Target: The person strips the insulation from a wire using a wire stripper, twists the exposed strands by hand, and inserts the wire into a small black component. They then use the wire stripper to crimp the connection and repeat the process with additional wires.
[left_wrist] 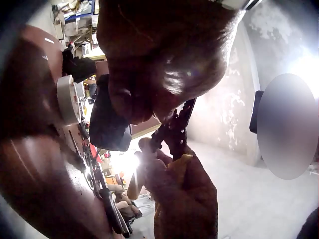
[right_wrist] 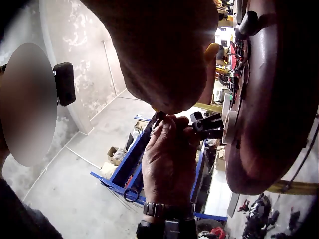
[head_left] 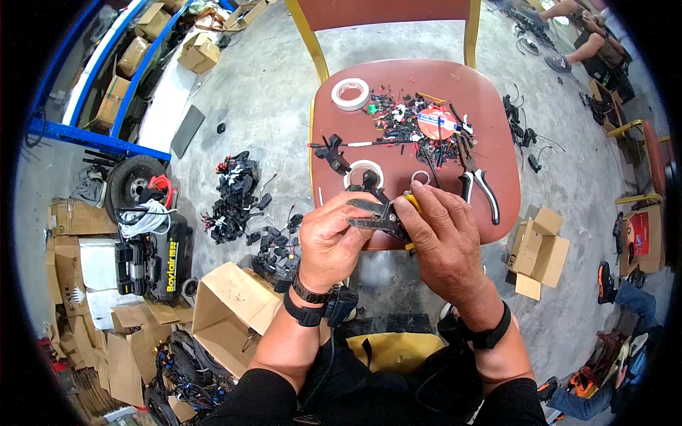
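Observation:
My right hand (head_left: 447,238) grips a wire stripper (head_left: 376,216) by its yellow handles (head_left: 412,202); its dark jaws point left toward the other hand. In the left wrist view the tool's blade (left_wrist: 179,127) shows small holes. My left hand (head_left: 330,238) pinches a small black plastic part (right_wrist: 207,124) right at the jaws, its fingers hiding much of it. Both hands hover over the near edge of a red-brown chair seat (head_left: 412,74). Close beyond them lie a white tape roll (head_left: 381,170) and another black part (head_left: 330,153).
On the seat are pliers (head_left: 486,195) with black and white handles, a heap of small parts (head_left: 398,117) and a second tape roll (head_left: 350,94). Cardboard boxes (head_left: 540,248) and piles of black parts (head_left: 234,188) lie on the floor. Another person (head_left: 590,46) sits at upper right.

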`<state>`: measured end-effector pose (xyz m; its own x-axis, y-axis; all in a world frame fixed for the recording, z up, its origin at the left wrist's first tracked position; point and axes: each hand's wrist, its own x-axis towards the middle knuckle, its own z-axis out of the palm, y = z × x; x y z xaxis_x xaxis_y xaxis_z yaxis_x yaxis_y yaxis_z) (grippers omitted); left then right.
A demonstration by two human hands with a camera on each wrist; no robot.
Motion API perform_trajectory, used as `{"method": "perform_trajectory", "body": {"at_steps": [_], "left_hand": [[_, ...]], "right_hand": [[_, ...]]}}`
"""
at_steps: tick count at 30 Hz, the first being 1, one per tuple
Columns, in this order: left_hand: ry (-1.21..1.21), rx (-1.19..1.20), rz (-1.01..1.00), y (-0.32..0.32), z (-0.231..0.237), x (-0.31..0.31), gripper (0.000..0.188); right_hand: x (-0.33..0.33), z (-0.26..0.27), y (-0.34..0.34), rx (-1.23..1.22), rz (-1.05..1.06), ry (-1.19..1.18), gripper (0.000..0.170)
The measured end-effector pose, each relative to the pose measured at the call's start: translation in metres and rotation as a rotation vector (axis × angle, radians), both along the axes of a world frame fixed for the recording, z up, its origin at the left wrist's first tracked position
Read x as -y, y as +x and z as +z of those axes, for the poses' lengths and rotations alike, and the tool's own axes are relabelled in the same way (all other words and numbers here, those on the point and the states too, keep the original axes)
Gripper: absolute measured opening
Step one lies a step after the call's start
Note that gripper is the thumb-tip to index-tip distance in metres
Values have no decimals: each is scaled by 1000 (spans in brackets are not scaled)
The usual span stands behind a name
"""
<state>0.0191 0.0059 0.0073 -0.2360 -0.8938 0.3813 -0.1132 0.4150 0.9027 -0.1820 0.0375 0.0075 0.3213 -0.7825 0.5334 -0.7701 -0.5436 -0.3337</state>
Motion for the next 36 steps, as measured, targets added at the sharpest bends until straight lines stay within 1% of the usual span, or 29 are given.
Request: {"method": "perform_trajectory", "body": {"at_steps": [4, 16, 28, 36], "left_hand": [[30, -31, 1, 0, 0, -1, 14], [22, 18, 19, 0, 1, 0, 10], [10, 57, 11, 1, 6, 1, 12], [8, 16, 1, -1, 6, 1, 11]], "right_hand": [[0, 1, 0, 10, 5, 6, 52], [1, 1, 1, 39, 16, 11, 53], [1, 1, 1, 99, 37, 19, 53], [2, 1, 1, 124, 52, 26, 54]]}}
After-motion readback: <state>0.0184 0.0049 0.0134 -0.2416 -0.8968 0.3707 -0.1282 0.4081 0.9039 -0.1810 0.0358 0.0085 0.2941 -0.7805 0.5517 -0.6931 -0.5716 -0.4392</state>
